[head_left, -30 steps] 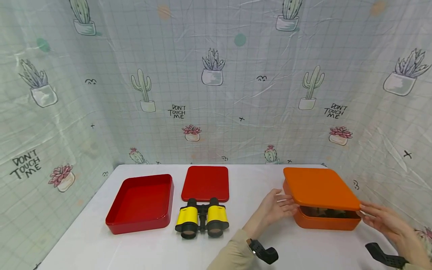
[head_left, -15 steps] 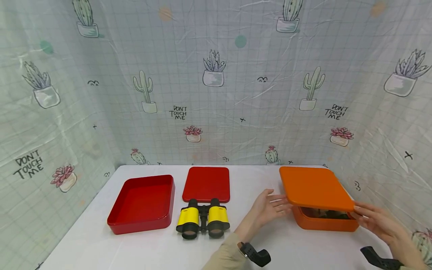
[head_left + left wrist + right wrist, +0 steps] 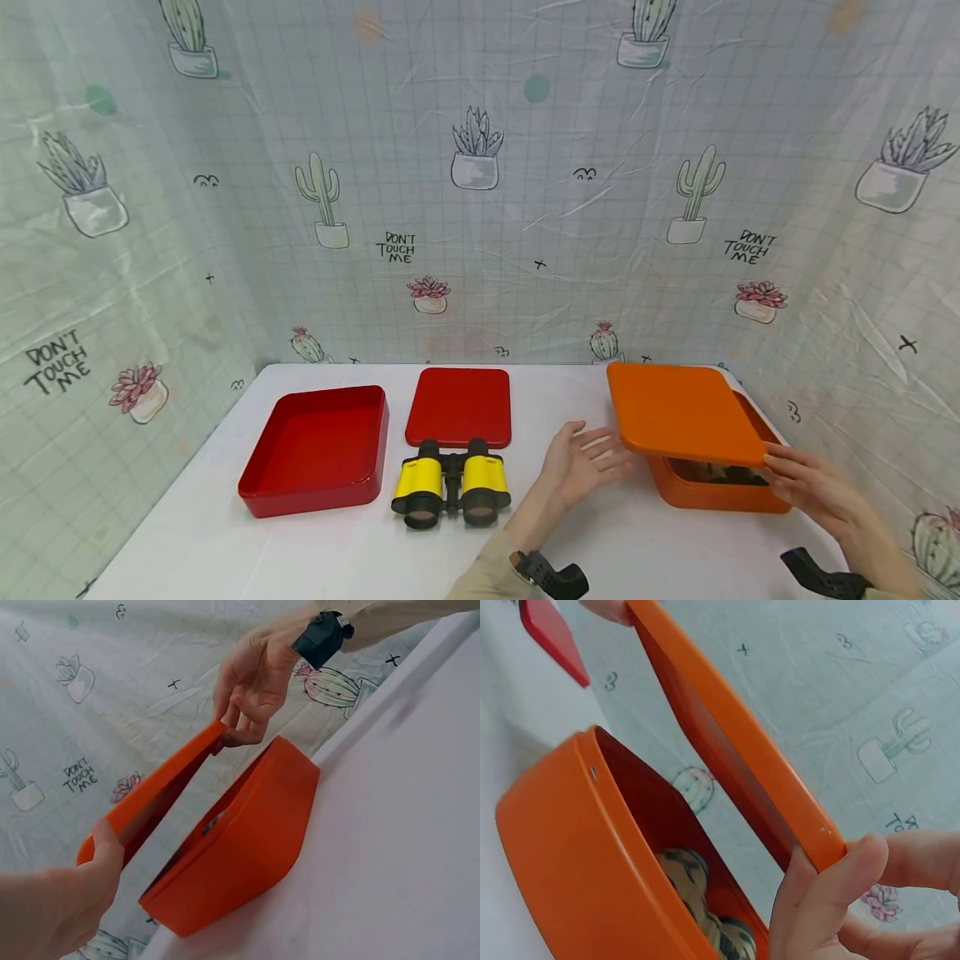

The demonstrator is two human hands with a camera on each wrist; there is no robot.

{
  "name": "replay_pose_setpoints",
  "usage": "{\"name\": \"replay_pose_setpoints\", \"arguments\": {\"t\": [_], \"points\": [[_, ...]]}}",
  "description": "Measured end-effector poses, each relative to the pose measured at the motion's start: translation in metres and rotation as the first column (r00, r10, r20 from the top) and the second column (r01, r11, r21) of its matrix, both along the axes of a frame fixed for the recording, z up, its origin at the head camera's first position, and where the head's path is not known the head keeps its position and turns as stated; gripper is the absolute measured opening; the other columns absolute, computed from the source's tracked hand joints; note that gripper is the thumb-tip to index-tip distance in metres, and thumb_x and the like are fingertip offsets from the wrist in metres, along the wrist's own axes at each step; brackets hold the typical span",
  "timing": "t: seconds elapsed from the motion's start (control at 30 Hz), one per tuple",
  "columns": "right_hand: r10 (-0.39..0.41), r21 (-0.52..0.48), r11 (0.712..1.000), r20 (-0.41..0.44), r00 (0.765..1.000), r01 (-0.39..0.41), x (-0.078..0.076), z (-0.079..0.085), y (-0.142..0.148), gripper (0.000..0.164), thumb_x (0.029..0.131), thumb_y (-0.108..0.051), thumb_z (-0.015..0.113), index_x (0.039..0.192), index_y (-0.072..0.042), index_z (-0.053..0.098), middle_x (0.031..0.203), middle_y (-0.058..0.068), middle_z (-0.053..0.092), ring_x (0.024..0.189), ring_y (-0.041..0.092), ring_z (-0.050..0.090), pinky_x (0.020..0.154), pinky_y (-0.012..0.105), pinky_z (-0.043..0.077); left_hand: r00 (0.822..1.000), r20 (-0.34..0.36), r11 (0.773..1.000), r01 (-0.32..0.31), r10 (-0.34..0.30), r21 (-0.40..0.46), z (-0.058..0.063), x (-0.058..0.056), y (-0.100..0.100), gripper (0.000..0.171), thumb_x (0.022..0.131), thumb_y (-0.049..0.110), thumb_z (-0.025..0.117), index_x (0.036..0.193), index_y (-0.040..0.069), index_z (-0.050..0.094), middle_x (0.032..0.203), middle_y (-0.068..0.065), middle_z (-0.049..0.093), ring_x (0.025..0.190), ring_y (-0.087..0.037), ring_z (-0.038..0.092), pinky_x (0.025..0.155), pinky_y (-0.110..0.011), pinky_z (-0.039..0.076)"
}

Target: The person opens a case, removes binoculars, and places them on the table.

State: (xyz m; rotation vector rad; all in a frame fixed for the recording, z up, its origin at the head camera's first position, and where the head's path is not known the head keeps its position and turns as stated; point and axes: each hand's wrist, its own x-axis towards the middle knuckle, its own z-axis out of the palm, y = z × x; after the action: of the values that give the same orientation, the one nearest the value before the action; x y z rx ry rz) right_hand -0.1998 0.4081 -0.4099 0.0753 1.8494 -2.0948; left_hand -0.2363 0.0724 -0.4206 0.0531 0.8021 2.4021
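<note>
An orange lid (image 3: 686, 412) hangs tilted above the orange box (image 3: 720, 497), shifted left of it, so the box's right side shows uncovered. My right hand (image 3: 821, 492) pinches the lid's right front corner between thumb and fingers, plain in the right wrist view. At the opposite edge my left hand (image 3: 581, 467) grips the lid; in the left wrist view the left thumb (image 3: 107, 844) lies over its rim. Inside the box sits a camouflage-patterned thing (image 3: 697, 896) with dark rounded ends, partly hidden by the box wall.
Yellow and black binoculars (image 3: 450, 485) rest on the white table (image 3: 330, 554) left of my left hand. Behind them lies a flat red lid (image 3: 459, 406). An uncovered red box (image 3: 311, 502) stands farther left. A cactus-print cloth (image 3: 540, 208) encloses the back and sides.
Both hands have carried the orange lid leftward and slightly up off the box, widening the gap at the box's right side. The box, binoculars and red things stay in place.
</note>
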Motion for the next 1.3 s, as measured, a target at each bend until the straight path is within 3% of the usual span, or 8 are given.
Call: {"name": "replay_pose_setpoints", "arguments": {"t": [0.1, 0.57, 0.77, 0.83, 0.9, 1.0, 1.13, 1.3], "points": [[0.003, -0.026, 1.0, 0.002, 1.0, -0.003, -0.004, 0.0, -0.009, 0.029, 0.093, -0.016, 0.045, 0.085, -0.034, 0.066, 0.088, -0.016, 0.062, 0.084, 0.003, 0.062, 0.072, 0.018, 0.051, 1.0, 0.002, 0.999, -0.03, 0.03, 0.028, 0.0, 0.002, -0.004, 0.061, 0.09, 0.034, 0.034, 0.133, -0.008, 0.027, 0.137, -0.025, 0.033, 0.121, -0.039, 0.042, 0.104, -0.05, 0.03], [-0.14, 0.082, 0.987, -0.015, 0.99, 0.141, -0.017, -0.002, -0.049, 0.015, 0.087, -0.027, 0.056, 0.081, -0.041, 0.058, 0.082, -0.024, 0.057, 0.079, -0.002, 0.059, 0.073, 0.015, 0.05, 0.992, 0.025, 0.987, -0.123, 0.121, 0.106, -0.006, 0.005, -0.031, 0.058, 0.092, 0.035, 0.03, 0.137, -0.002, 0.024, 0.143, -0.026, 0.024, 0.128, -0.038, 0.033, 0.106, -0.049, 0.028], [-0.146, 0.125, 0.981, -0.045, 0.988, 0.151, -0.021, -0.006, -0.064, 0.013, 0.086, -0.028, 0.056, 0.087, -0.041, 0.056, 0.084, -0.025, 0.055, 0.08, -0.003, 0.059, 0.075, 0.015, 0.049, 0.989, 0.028, 0.981, -0.15, 0.148, 0.121, -0.01, 0.004, -0.042, 0.058, 0.093, 0.035, 0.028, 0.138, -0.001, 0.022, 0.144, -0.026, 0.02, 0.131, -0.04, 0.027, 0.107, -0.049, 0.025], [-0.136, 0.141, 0.979, -0.066, 0.989, 0.144, -0.023, -0.006, -0.069, 0.014, 0.086, -0.029, 0.056, 0.097, -0.038, 0.056, 0.084, -0.025, 0.055, 0.081, -0.002, 0.059, 0.075, 0.014, 0.049, 0.988, 0.025, 0.98, -0.156, 0.154, 0.125, -0.012, 0.004, -0.046, 0.058, 0.093, 0.035, 0.028, 0.138, 0.0, 0.021, 0.145, -0.026, 0.019, 0.132, -0.04, 0.025, 0.108, -0.05, 0.024], [-0.128, 0.165, 0.976, -0.077, 0.989, 0.139, -0.024, -0.006, -0.074, 0.031, 0.086, -0.03, 0.057, 0.116, -0.031, 0.051, 0.084, -0.025, 0.055, 0.081, -0.003, 0.059, 0.075, 0.014, 0.049, 0.986, 0.024, 0.978, -0.164, 0.162, 0.127, -0.013, 0.002, -0.049, 0.058, 0.093, 0.035, 0.028, 0.138, 0.0, 0.02, 0.145, -0.026, 0.018, 0.132, -0.04, 0.024, 0.108, -0.05, 0.022], [-0.116, 0.186, 0.974, -0.085, 0.99, 0.13, -0.027, -0.003, -0.083, 0.064, 0.086, -0.032, 0.056, 0.139, -0.009, 0.029, 0.084, -0.025, 0.056, 0.082, -0.003, 0.059, 0.076, 0.015, 0.05, 0.984, 0.024, 0.976, -0.176, 0.174, 0.129, -0.014, 0.001, -0.054, 0.058, 0.093, 0.036, 0.027, 0.139, 0.001, 0.019, 0.145, -0.024, 0.017, 0.132, -0.039, 0.024, 0.109, -0.05, 0.022], [-0.113, 0.203, 0.97, -0.098, 0.989, 0.131, -0.031, 0.0, -0.095, 0.079, 0.086, -0.032, 0.055, 0.139, 0.007, 0.012, 0.084, -0.024, 0.055, 0.082, -0.005, 0.059, 0.076, 0.017, 0.051, 0.979, 0.032, 0.971, -0.203, 0.2, 0.128, -0.014, -0.001, -0.061, 0.058, 0.093, 0.037, 0.025, 0.139, 0.003, 0.018, 0.146, -0.023, 0.017, 0.132, -0.038, 0.025, 0.108, -0.049, 0.024], [-0.138, 0.248, 0.955, -0.121, 0.983, 0.164, -0.038, -0.002, -0.109, 0.075, 0.087, -0.03, 0.054, 0.139, 0.008, 0.014, 0.093, -0.018, 0.053, 0.081, -0.006, 0.058, 0.076, 0.016, 0.051, 0.972, 0.049, 0.962, -0.234, 0.229, 0.141, -0.014, -0.004, -0.069, 0.057, 0.093, 0.035, 0.024, 0.14, 0.004, 0.017, 0.146, -0.023, 0.016, 0.132, -0.038, 0.023, 0.108, -0.048, 0.024]]}}
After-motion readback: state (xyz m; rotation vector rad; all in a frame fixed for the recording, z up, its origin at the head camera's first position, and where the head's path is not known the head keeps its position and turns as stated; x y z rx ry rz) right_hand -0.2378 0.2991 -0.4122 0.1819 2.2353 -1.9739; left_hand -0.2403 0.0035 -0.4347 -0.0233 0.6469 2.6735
